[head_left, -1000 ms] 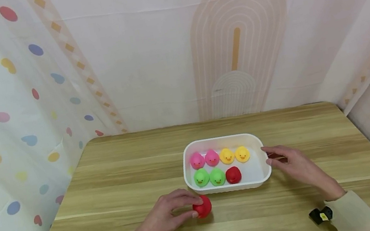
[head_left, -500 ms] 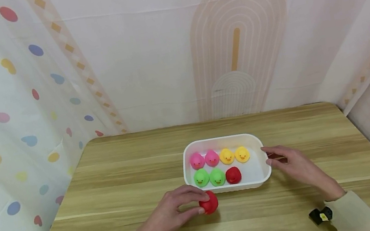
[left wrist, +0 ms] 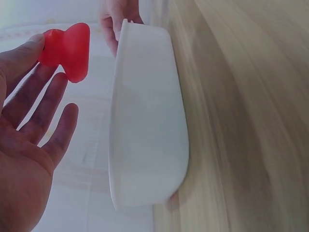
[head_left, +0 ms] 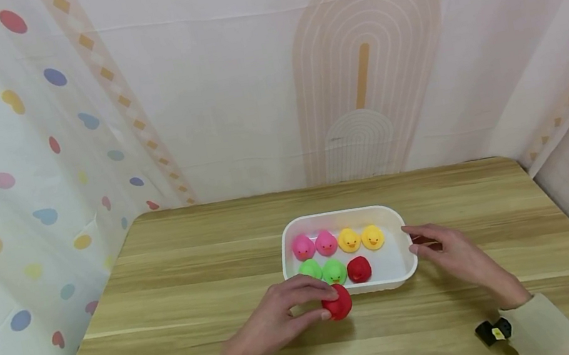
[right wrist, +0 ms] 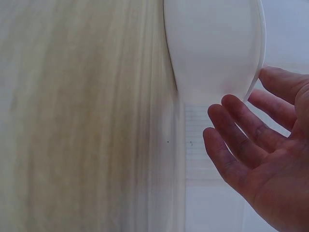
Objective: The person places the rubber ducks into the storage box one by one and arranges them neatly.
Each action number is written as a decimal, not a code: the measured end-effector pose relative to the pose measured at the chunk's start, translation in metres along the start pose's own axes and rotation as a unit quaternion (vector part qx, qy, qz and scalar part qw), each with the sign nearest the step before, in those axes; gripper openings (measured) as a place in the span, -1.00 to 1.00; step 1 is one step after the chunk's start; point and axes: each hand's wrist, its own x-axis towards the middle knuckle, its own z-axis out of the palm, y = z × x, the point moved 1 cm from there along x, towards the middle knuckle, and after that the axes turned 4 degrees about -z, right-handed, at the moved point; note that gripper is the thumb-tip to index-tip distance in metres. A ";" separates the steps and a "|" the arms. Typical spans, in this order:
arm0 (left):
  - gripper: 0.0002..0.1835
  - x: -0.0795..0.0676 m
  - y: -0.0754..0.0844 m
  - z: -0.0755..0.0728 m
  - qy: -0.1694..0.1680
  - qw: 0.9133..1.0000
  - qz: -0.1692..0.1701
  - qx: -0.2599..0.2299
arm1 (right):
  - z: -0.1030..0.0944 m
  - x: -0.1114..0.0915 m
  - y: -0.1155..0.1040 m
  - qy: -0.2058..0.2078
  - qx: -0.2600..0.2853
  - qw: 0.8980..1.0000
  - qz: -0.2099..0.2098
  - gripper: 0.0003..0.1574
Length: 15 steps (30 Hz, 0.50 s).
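Observation:
My left hand [head_left: 286,313] pinches a red rubber duck [head_left: 338,302] between thumb and fingertips, just in front of the near rim of a white plastic tray [head_left: 394,279]. In the left wrist view the duck [left wrist: 70,50] is off the table, beside the tray wall [left wrist: 147,111], and the other fingers spread loosely. At the tray's right end, my right hand [head_left: 458,255] touches the rim with thumb and fingertips, its fingers [right wrist: 236,140] relaxed. The tray holds two pink ducks [head_left: 326,243], two yellow ducks [head_left: 372,237], two green ducks [head_left: 334,271] and one red duck [head_left: 359,269].
A wood-grain table [head_left: 192,270] carries the tray. Patterned curtains [head_left: 223,87] hang behind it and at the left. Inside the tray, bare floor [head_left: 393,260] shows at the right end, beside the red and yellow ducks.
My left hand has carried the red duck rightward and slightly up along the tray's near side, now partly covering the left green duck. My right hand and the tray have stayed put.

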 end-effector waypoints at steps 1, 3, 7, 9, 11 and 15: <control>-0.72 0.002 0.001 0.001 0.000 1.000 0.001 0.001 | 0.000 0.000 0.000 0.000 0.000 1.000 0.000 -0.43; -0.71 0.006 0.003 0.002 -0.002 1.000 0.003 -0.001 | 0.000 0.000 0.000 0.001 0.000 1.000 -0.001 -0.43; -0.71 0.013 0.006 0.006 -0.003 1.000 0.017 -0.001 | 0.000 0.000 0.000 0.002 0.000 1.000 -0.004 -0.44; -0.71 0.017 0.007 0.008 -0.004 1.000 0.020 -0.007 | 0.000 0.000 0.000 0.002 -0.001 1.000 -0.005 -0.44; -0.71 0.020 0.009 0.009 -0.004 1.000 0.021 -0.011 | 0.000 0.000 0.000 0.002 -0.001 1.000 -0.004 -0.44; -0.72 0.026 0.012 0.012 0.000 1.000 0.027 -0.008 | 0.001 0.000 0.000 0.002 0.001 1.000 0.000 -0.44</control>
